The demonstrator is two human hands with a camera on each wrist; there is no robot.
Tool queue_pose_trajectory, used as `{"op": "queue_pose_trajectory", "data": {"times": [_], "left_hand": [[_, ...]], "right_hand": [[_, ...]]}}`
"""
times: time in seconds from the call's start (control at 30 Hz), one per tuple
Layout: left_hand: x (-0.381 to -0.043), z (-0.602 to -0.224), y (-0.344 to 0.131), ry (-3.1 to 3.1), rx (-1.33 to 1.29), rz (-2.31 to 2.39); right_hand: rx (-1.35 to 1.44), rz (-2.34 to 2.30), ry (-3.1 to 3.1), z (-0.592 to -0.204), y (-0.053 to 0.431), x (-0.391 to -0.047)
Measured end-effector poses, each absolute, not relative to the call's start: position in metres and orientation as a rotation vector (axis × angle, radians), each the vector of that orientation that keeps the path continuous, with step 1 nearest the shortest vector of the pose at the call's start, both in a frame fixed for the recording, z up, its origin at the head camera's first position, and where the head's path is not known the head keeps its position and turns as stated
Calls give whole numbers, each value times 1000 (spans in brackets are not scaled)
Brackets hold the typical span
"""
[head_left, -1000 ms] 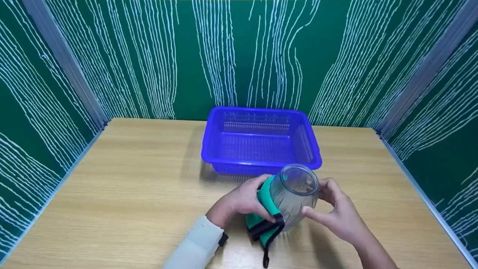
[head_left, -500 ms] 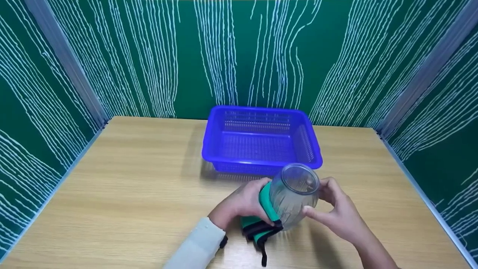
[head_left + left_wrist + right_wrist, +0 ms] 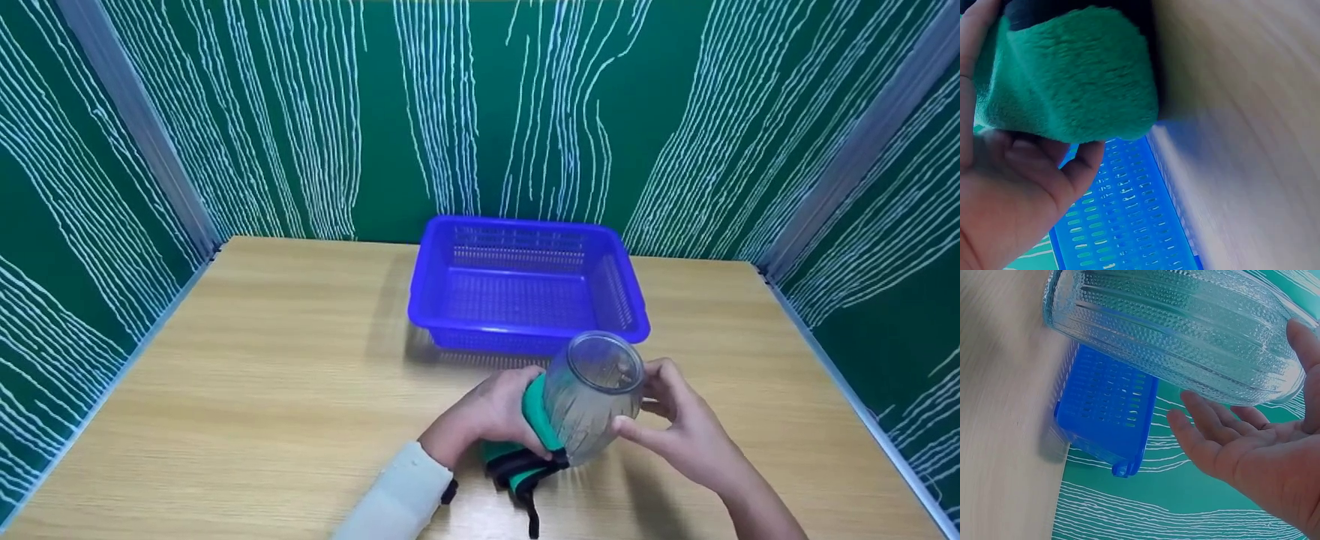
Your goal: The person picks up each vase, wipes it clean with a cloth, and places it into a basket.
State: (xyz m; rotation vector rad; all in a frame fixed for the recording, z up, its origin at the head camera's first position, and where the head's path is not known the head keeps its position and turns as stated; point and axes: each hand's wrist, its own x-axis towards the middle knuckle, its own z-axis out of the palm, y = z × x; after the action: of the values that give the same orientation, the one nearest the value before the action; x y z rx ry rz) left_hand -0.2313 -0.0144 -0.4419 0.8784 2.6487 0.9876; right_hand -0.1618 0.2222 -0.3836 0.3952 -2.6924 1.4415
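A clear ribbed glass jar [image 3: 589, 420] stands upright on the table before the blue basket, its round mouth facing up. Thumb and fingers of my right hand [image 3: 690, 435] hold its right side near the top. Dimpled glass shows close up on the jar [image 3: 1185, 337] in the right wrist view. On the other side my left hand [image 3: 499, 412] grips a green cloth [image 3: 536, 412] with black edging and presses it to the jar's wall. Its lower folds and black loop hang toward the table. Fleecy pile covers the cloth [image 3: 1089, 79] in the left wrist view.
The blue plastic basket [image 3: 525, 328] with slotted walls stands right behind the jar, nothing inside it. Around the wooden table [image 3: 285, 360] rise green panels [image 3: 517, 105] with white wavy lines and grey corner posts [image 3: 135, 120].
The left hand has slid slightly down along the jar with the cloth, whose lower folds have bunched up and shifted left. The right hand keeps its hold on the jar.
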Motion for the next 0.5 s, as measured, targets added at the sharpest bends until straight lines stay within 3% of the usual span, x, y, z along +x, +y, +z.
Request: {"op": "queue_pose_trajectory", "data": {"times": [0.5], "left_hand": [[-236,-428,-23,2432,846,1368]], "right_hand": [[373,1348,-2629,-389,221,-159]]}}
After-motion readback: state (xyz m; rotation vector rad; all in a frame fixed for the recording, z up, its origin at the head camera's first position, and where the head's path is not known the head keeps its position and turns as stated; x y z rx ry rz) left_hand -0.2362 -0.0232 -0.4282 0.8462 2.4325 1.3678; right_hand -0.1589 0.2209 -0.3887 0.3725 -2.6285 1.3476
